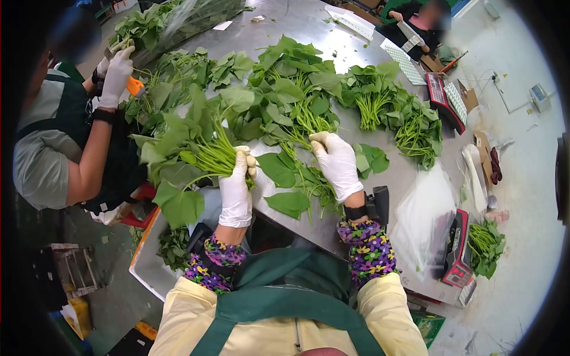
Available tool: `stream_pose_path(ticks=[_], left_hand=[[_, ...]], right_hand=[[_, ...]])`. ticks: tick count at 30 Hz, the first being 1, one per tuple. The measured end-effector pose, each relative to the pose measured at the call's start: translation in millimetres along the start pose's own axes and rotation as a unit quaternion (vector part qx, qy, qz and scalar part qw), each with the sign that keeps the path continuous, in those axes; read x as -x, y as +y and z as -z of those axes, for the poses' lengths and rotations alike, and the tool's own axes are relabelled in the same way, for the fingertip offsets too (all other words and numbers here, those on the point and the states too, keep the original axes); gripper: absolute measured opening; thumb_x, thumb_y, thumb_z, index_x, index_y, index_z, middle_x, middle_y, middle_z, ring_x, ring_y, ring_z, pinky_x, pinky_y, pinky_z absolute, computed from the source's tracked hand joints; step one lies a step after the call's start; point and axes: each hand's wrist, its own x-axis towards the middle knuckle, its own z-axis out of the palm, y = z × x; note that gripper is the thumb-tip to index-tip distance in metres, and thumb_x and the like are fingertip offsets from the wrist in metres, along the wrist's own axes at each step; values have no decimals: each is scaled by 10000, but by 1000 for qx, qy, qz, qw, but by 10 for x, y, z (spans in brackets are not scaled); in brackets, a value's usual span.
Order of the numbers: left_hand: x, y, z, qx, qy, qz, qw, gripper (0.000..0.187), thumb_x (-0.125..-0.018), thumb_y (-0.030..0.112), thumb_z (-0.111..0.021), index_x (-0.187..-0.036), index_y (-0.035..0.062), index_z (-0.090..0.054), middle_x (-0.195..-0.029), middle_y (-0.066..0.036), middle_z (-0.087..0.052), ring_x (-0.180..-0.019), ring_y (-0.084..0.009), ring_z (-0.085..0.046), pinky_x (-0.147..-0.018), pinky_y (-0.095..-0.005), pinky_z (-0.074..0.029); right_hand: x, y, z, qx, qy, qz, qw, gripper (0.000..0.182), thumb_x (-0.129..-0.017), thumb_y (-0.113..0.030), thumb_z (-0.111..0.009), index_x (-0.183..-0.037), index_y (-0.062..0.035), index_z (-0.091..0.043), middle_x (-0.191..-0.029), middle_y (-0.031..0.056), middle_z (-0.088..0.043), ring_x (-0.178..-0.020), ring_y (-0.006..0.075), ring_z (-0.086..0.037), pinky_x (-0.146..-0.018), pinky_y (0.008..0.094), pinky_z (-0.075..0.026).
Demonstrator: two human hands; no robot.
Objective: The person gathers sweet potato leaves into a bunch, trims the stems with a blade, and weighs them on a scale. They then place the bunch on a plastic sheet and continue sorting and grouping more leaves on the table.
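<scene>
My left hand (237,187), in a white glove, is closed around the stems of a bunch of leafy greens (199,151), whose broad leaves fan out to the left. At the near side of the large pile of leafy greens (291,89), my right hand (337,163), also gloved, pinches stems between thumb and fingers. Loose leaves (288,202) lie on the metal table between my hands. Right of the pile rest separate bunches of greens (374,107), their stems toward me.
Clear plastic bags (421,219) lie at the right, beside a red scale (457,252) with greens on it. Another red scale (445,98) stands farther back. A co-worker (71,142) at the left holds an orange-handled tool (135,87); another person (415,26) is across the table.
</scene>
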Motion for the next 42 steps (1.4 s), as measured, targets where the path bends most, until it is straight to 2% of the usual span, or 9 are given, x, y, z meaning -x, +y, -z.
stream_pose_path(ticks=[4,9,12,16,28,33,35,38,42], left_hand=[[-2,-64,13,-8,69,10,998,125,-924,159,-579,-960,39,-585,-718,-6,-567,-542,-56,-464,-486,-173,-365],[-22,-35,12,8,67,1,998,124,-924,159,-580,-959,40,-587,-707,-3,-562,-543,-57,-464,-480,-177,-368],[-3,-50,29,25,59,17,998,119,-921,156,-584,-959,43,-586,-707,-6,-563,-541,-59,-463,-476,-180,-369],[32,-94,-17,40,36,50,997,111,-905,150,-609,-945,49,-584,-712,-18,-576,-536,-59,-465,-476,-182,-374],[174,-232,-66,33,-72,130,988,147,-874,113,-639,-995,36,-608,-772,0,-614,-601,-58,-517,-513,-184,-398],[118,-133,-56,85,-12,105,991,124,-888,147,-631,-959,59,-581,-826,-35,-642,-585,-54,-498,-501,-178,-393],[52,-144,3,65,-24,92,993,132,-873,150,-654,-948,61,-591,-806,-29,-639,-579,-53,-494,-505,-181,-390],[138,-91,-71,6,-25,112,993,151,-849,140,-681,-945,54,-600,-780,-23,-634,-573,-57,-491,-514,-188,-390],[200,-117,-89,-75,-72,118,988,195,-822,94,-698,-986,38,-607,-816,-19,-644,-602,-61,-516,-533,-198,-401]], right_hand=[[12,131,-204,253,-35,0,967,180,-790,-283,-641,-906,-145,-643,-763,85,-654,-682,300,-627,-575,391,-477],[67,169,-203,301,-46,5,953,172,-788,-273,-650,-903,-144,-646,-718,90,-631,-621,270,-608,-565,374,-470],[58,81,27,-170,-80,-172,967,164,-858,-211,-628,-923,-61,-632,-683,28,-587,-553,121,-512,-536,287,-412],[113,-156,222,-370,-43,-213,903,169,-924,-157,-573,-871,3,-594,-716,-43,-524,-632,38,-429,-572,184,-358],[488,-616,-292,-286,-83,-120,947,130,-892,-137,-571,-891,-8,-580,-668,88,-620,-596,168,-619,-559,307,-477],[591,-617,-307,-225,50,-27,973,106,-899,-113,-561,-893,-8,-543,-737,121,-602,-600,196,-581,-569,306,-463],[586,-525,-314,-302,111,-125,939,152,-934,-157,-528,-891,-11,-543,-682,112,-562,-551,204,-531,-542,298,-432],[497,-159,-153,-151,-74,-213,963,352,-949,-349,-474,-828,-49,-615,-563,82,-538,-503,222,-528,-543,329,-432],[395,-624,-33,-114,-55,-158,979,316,-846,-382,-614,-849,-68,-644,-709,97,-616,-630,242,-602,-589,346,-454]])
